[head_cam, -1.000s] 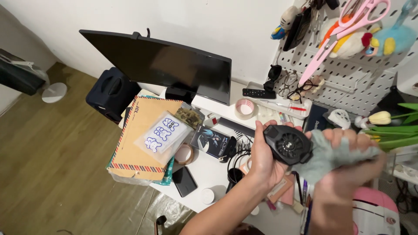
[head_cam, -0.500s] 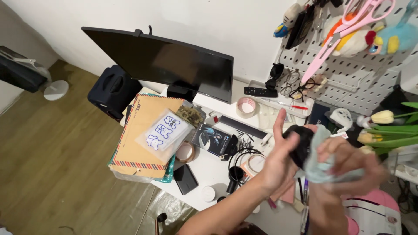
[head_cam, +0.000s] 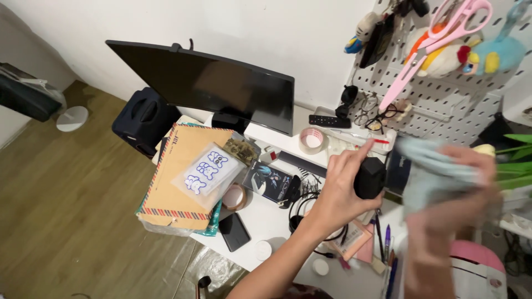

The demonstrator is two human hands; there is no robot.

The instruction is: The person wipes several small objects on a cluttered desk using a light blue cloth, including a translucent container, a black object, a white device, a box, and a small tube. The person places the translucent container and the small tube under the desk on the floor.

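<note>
We see the left hand [head_cam: 341, 191] clasped around a small black device [head_cam: 369, 177], its index finger stretched along the top edge and the thumb hidden behind it. The device hangs in the air above the right part of the surface [head_cam: 277, 218], over a tangle of black cables [head_cam: 307, 199] and some pens [head_cam: 387, 243]. Just beside it, to the right, the right hand [head_cam: 457, 196] is clenched on a pale blue-grey cloth [head_cam: 432, 171]; the hand is blurred, so we cannot tell how its fingers lie. Cloth and device look slightly apart.

Toward the left edge of the surface lies a brown padded envelope [head_cam: 180, 177] with a clear sticker bag [head_cam: 206, 170] on top, and a dark phone [head_cam: 233, 231] near the front edge. A black monitor [head_cam: 213, 86] stands at the back edge, with a roll of tape [head_cam: 312, 139] to its right. A white pegboard [head_cam: 438, 94] rises at the right, carrying pink scissors [head_cam: 438, 39] and plush toys [head_cam: 471, 52].
</note>
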